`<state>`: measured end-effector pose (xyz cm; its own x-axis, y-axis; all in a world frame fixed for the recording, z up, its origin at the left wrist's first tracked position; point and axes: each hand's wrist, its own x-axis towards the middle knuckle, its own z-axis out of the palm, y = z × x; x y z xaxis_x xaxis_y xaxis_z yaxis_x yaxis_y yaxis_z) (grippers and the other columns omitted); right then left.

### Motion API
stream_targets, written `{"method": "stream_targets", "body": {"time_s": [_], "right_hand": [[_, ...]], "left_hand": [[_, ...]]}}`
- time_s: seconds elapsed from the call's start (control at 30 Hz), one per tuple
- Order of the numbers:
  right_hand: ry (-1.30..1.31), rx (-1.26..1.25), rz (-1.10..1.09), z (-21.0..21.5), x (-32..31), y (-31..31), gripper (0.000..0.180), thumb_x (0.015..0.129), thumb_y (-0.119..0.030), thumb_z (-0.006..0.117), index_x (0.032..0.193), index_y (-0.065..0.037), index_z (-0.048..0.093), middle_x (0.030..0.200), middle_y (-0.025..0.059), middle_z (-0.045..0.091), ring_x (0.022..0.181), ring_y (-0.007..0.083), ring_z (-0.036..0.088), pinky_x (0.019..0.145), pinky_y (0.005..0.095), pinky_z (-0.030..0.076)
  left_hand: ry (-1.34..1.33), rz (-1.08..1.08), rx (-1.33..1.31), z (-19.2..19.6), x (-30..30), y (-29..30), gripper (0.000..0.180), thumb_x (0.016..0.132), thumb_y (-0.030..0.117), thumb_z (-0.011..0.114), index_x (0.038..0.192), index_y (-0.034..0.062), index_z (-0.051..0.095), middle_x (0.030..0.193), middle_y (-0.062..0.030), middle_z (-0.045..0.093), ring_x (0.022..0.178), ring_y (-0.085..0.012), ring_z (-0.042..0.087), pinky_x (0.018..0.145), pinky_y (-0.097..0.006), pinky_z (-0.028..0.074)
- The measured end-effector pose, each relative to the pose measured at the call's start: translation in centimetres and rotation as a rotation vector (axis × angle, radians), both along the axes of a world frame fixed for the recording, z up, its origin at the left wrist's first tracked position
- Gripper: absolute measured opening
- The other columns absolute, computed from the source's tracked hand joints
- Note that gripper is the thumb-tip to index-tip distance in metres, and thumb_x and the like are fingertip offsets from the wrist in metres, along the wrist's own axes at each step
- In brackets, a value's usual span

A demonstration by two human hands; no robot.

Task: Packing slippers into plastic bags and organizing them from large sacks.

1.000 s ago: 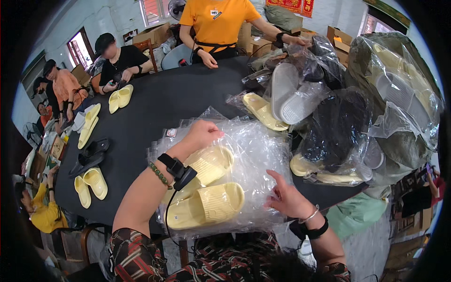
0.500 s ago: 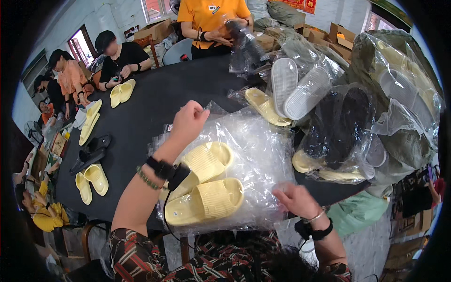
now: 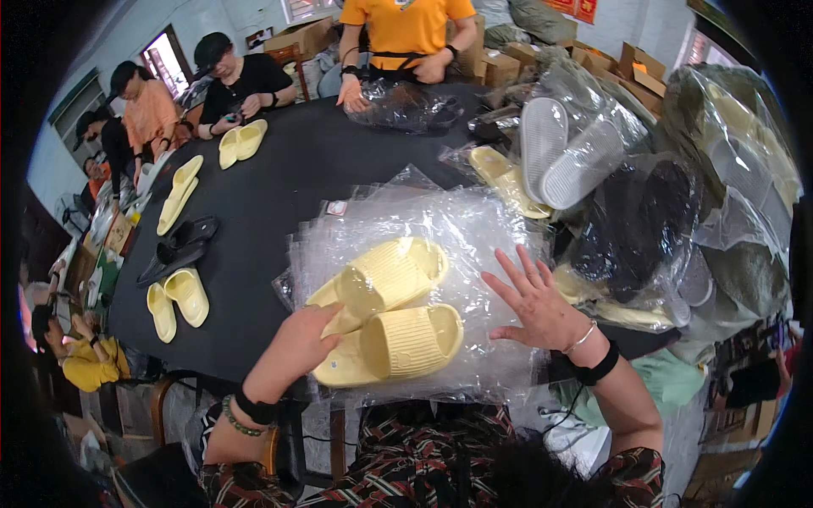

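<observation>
A pair of pale yellow slippers (image 3: 411, 345) lies soles down on a spread stack of clear plastic bags (image 3: 487, 339), toes pointing right. My left hand (image 3: 296, 347) grips their heel ends at the left, its fingers closed around them and partly hidden. Spread fingers show on my right hand (image 3: 540, 306), which is open and holds nothing. It hovers over or rests on the right part of the bags; contact is hard to tell.
More yellow slippers (image 3: 188, 296) and black slippers (image 3: 176, 251) stand along the left of the black table (image 3: 262, 203). Bagged grey slippers (image 3: 580, 165) and bagged black ones (image 3: 631, 229) pile up at the right. Across the table a person in orange (image 3: 406, 34) touches a bagged dark item (image 3: 406, 108).
My left hand has come down from the bags' far side to the slippers' heels. My right hand has opened and spread. The person opposite has lowered the dark bagged item onto the table.
</observation>
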<state>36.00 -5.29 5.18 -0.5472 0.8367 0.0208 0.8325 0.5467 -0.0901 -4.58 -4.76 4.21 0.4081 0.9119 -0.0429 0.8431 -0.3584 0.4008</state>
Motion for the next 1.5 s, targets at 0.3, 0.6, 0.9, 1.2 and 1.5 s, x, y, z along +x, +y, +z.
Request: {"method": "stream_targets", "body": {"time_s": [0.3, 0.6, 0.9, 1.2, 1.5], "right_hand": [[-0.02, 0.002, 0.002, -0.6, -1.0, 0.1, 0.088, 0.085, -0.06, 0.066, 0.155, -0.018, 0.033, 0.165, 0.0179, 0.015, 0.15, 0.0484, 0.01, 0.115, 0.0639, 0.022], [-0.041, -0.01, -0.065, -1.3, -0.5, -0.4, 0.089, 0.085, -0.06, 0.067, 0.155, -0.019, 0.032, 0.165, 0.0179, 0.014, 0.15, 0.0489, 0.01, 0.115, 0.0641, 0.023], [-0.034, -0.041, -0.015, 0.0, -2.7, -0.7, 0.102, 0.08, -0.064, 0.069, 0.158, -0.016, 0.024, 0.165, 0.0211, 0.012, 0.15, 0.0491, 0.008, 0.116, 0.0644, 0.019], [-0.137, -0.251, -0.029, -5.4, -2.2, 0.0, 0.124, 0.072, -0.083, 0.06, 0.159, -0.007, 0.015, 0.164, 0.0244, 0.01, 0.152, 0.0434, 0.006, 0.119, 0.0605, 0.014], [-0.163, -0.339, -0.022, -5.6, -2.4, 0.7, 0.13, 0.07, -0.085, 0.061, 0.158, -0.002, 0.013, 0.165, 0.0247, 0.006, 0.153, 0.0427, 0.003, 0.12, 0.0602, 0.011]], "left_hand": [[-0.161, 0.044, 0.247, -4.4, 1.7, 0.7, 0.057, 0.083, 0.03, 0.077, 0.132, 0.0047, 0.06, 0.101, -0.0146, 0.065, 0.087, -0.0279, 0.062, 0.078, -0.039, 0.05], [-1.591, 0.538, -0.823, 0.1, 4.1, -0.3, 0.071, 0.098, 0.007, 0.059, 0.156, 0.0093, 0.018, 0.136, -0.0242, 0.049, 0.101, -0.0273, 0.062, 0.081, -0.032, 0.055], [-2.056, 0.529, -0.923, -1.0, 0.3, 0.6, 0.042, 0.095, -0.008, 0.05, 0.137, -0.0065, 0.044, 0.126, -0.0276, 0.053, 0.088, -0.0197, 0.058, 0.063, -0.016, 0.051], [-1.03, 0.464, -0.712, -3.2, -1.9, 1.0, 0.039, 0.086, 0.001, 0.069, 0.124, -0.0048, 0.063, 0.133, -0.0168, 0.056, 0.09, -0.0134, 0.066, 0.07, -0.022, 0.052], [-0.331, -0.163, 0.186, -6.8, 1.8, 2.3, 0.043, 0.073, 0.011, 0.073, 0.116, 0.008, 0.068, 0.126, -0.0173, 0.058, 0.109, -0.0391, 0.054, 0.098, -0.048, 0.042]]}}
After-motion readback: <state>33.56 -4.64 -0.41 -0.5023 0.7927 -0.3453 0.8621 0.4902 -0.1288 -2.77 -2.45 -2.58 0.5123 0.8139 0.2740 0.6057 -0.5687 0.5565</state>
